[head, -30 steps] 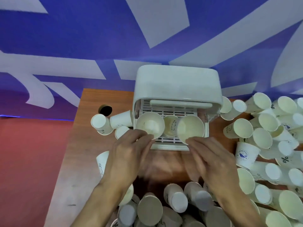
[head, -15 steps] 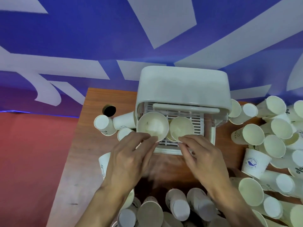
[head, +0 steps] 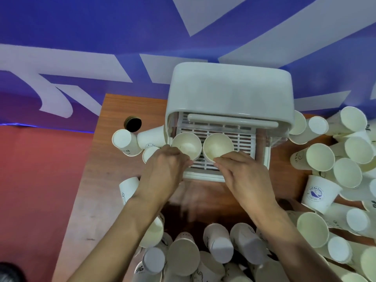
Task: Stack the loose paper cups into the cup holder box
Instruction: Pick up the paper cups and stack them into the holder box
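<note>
You're seeing dim, bluish, soft light; wide-angle bending at the edges, and slight blur along the counter's [head: 114, 202] near edge.

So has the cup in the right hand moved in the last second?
Yes. The right-hand cup has shifted left across the box's slatted tray, and now sits against the left cup.

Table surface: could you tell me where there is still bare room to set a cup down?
Bare wood shows between the cup holder box and the near cup pile, under both wrists, and along the table's left edge. The right-side pile is crowded.
</note>
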The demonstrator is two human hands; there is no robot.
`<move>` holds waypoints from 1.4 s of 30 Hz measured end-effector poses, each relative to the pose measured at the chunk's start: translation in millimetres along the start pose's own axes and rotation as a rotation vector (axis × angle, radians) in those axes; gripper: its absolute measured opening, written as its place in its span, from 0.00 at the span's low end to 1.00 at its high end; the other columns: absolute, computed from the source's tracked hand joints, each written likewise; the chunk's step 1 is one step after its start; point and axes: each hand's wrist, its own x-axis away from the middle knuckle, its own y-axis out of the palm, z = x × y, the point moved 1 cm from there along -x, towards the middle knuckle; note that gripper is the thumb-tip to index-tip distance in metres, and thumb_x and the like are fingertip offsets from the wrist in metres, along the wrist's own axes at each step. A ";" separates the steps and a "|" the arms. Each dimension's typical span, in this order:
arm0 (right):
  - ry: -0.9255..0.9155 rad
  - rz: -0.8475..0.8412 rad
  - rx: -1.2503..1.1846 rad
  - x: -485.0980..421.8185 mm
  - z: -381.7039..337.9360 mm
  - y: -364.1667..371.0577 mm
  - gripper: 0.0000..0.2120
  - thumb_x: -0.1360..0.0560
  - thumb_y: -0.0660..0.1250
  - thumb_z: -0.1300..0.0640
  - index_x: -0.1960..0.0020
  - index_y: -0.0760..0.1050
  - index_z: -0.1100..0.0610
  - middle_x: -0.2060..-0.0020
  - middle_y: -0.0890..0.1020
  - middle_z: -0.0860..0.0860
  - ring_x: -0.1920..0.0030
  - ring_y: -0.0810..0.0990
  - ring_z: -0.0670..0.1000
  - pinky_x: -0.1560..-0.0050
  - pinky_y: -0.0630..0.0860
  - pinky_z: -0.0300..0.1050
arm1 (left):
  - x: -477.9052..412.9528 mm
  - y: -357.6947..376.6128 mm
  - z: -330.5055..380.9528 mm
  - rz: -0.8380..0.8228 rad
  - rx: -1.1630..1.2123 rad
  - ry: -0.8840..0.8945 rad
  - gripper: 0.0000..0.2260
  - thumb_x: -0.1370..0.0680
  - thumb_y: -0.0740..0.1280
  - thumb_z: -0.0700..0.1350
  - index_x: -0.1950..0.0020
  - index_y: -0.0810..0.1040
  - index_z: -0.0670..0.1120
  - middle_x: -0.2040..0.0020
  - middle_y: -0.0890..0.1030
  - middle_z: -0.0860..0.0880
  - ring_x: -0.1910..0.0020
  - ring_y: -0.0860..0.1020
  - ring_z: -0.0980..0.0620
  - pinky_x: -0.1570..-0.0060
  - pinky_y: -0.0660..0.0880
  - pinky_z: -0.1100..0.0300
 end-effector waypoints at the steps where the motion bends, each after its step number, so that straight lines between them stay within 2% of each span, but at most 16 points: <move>1: 0.006 0.001 0.001 -0.7 -1.3 1.2 0.04 0.25 0.74 0.58 0.50 0.85 0.52 0.55 0.86 0.48 0.54 0.84 0.54 0.67 0.80 0.52 | -2.2 3.3 -2.6 0.001 -0.016 0.025 0.06 0.23 0.71 0.44 0.58 0.85 0.49 0.64 0.81 0.50 0.62 0.77 0.47 0.62 0.76 0.55; 4: -0.001 -0.008 -0.004 -1.1 -3.6 4.9 0.06 0.25 0.74 0.59 0.48 0.85 0.54 0.54 0.86 0.50 0.54 0.85 0.56 0.67 0.81 0.53 | -2.8 4.6 -1.4 0.041 0.013 0.010 0.11 0.21 0.67 0.47 0.60 0.85 0.49 0.66 0.81 0.50 0.64 0.77 0.47 0.61 0.72 0.59; 7: -0.002 -0.011 0.022 0.5 -9.1 -0.4 0.08 0.22 0.70 0.54 0.45 0.83 0.54 0.51 0.86 0.49 0.55 0.85 0.55 0.66 0.81 0.51 | 1.6 -7.5 6.1 0.049 0.072 -0.040 0.14 0.20 0.64 0.51 0.56 0.86 0.46 0.59 0.83 0.48 0.61 0.79 0.45 0.59 0.78 0.52; 9: 0.000 0.068 0.021 2.0 -19.7 -10.8 0.09 0.20 0.70 0.53 0.42 0.82 0.54 0.49 0.85 0.49 0.55 0.85 0.51 0.65 0.81 0.46 | 7.4 -26.2 8.5 0.127 0.136 -0.068 0.12 0.21 0.68 0.51 0.52 0.86 0.44 0.55 0.83 0.48 0.59 0.80 0.45 0.56 0.77 0.51; 12: -0.084 0.167 -0.103 -1.0 -57.8 -17.6 0.07 0.20 0.68 0.55 0.44 0.83 0.54 0.51 0.85 0.48 0.56 0.84 0.48 0.62 0.80 0.44 | 21.6 -63.5 -4.6 0.252 0.111 -0.113 0.07 0.20 0.69 0.47 0.52 0.85 0.46 0.56 0.83 0.50 0.58 0.79 0.48 0.59 0.72 0.56; 15: -0.164 0.006 -0.071 -19.0 -101.6 4.5 0.07 0.21 0.67 0.54 0.44 0.80 0.51 0.51 0.83 0.46 0.56 0.83 0.49 0.64 0.79 0.49 | 37.5 -87.2 -49.3 0.207 0.035 -0.345 0.05 0.22 0.71 0.46 0.46 0.83 0.49 0.51 0.82 0.51 0.57 0.79 0.46 0.62 0.74 0.53; 18: -0.147 -0.229 0.038 -43.1 -130.3 36.5 0.14 0.22 0.65 0.53 0.36 0.75 0.52 0.42 0.80 0.47 0.53 0.84 0.54 0.63 0.79 0.50 | 42.2 -91.4 -94.6 0.054 -0.058 -0.511 0.19 0.24 0.72 0.51 0.34 0.76 0.52 0.41 0.78 0.51 0.48 0.80 0.41 0.60 0.72 0.52; 20: -0.141 -0.304 0.102 -55.9 -144.3 51.7 0.17 0.22 0.64 0.54 0.34 0.71 0.53 0.39 0.77 0.49 0.53 0.84 0.54 0.65 0.72 0.47 | 36.9 -87.1 -113.6 -0.044 -0.078 -0.552 0.27 0.24 0.71 0.54 0.27 0.69 0.51 0.35 0.74 0.49 0.41 0.78 0.40 0.56 0.74 0.49; 22: -0.127 -0.332 0.171 -65.7 -154.5 62.0 0.17 0.22 0.63 0.55 0.34 0.69 0.53 0.40 0.76 0.50 0.53 0.84 0.54 0.65 0.65 0.46 | 27.7 -79.1 -126.0 -0.124 -0.072 -0.573 0.32 0.24 0.71 0.57 0.23 0.65 0.51 0.32 0.72 0.48 0.37 0.76 0.40 0.52 0.74 0.47; 26: -0.038 -0.373 0.225 -76.0 -165.9 72.5 0.15 0.23 0.64 0.56 0.37 0.69 0.55 0.43 0.75 0.51 0.53 0.83 0.55 0.62 0.64 0.46 | 19.7 -58.6 -129.6 -0.157 -0.032 -0.597 0.30 0.25 0.69 0.60 0.25 0.66 0.54 0.34 0.74 0.49 0.39 0.78 0.40 0.52 0.75 0.47; 31: 0.073 -0.442 0.238 -82.9 -168.5 75.2 0.15 0.21 0.64 0.52 0.36 0.69 0.55 0.42 0.75 0.51 0.46 0.81 0.58 0.57 0.64 0.47 | 21.5 -50.6 -124.8 -0.091 -0.028 -0.577 0.26 0.23 0.69 0.58 0.28 0.69 0.51 0.38 0.76 0.49 0.47 0.80 0.41 0.60 0.71 0.53; 35: 0.141 -0.499 0.240 -87.5 -171.3 67.4 0.17 0.21 0.62 0.48 0.36 0.69 0.55 0.42 0.76 0.52 0.44 0.80 0.58 0.56 0.65 0.47 | 29.6 -58.6 -127.4 -0.047 0.092 -0.589 0.22 0.25 0.71 0.55 0.35 0.71 0.48 0.41 0.76 0.49 0.52 0.79 0.39 0.62 0.73 0.51; 39: 0.094 -0.423 0.267 -83.1 -183.9 53.0 0.16 0.20 0.60 0.44 0.40 0.69 0.53 0.47 0.77 0.50 0.46 0.81 0.55 0.58 0.65 0.46 | 57.7 -74.1 -134.4 0.075 0.135 -0.637 0.19 0.29 0.73 0.48 0.42 0.70 0.47 0.46 0.75 0.49 0.57 0.76 0.39 0.65 0.65 0.54; 42: 0.062 -0.364 0.225 -87.0 -199.5 49.3 0.18 0.21 0.60 0.40 0.39 0.70 0.51 0.47 0.79 0.49 0.46 0.80 0.55 0.58 0.63 0.46 | 88.4 -81.3 -146.4 0.168 0.125 -0.742 0.20 0.28 0.73 0.46 0.42 0.68 0.48 0.48 0.73 0.49 0.57 0.75 0.39 0.66 0.64 0.53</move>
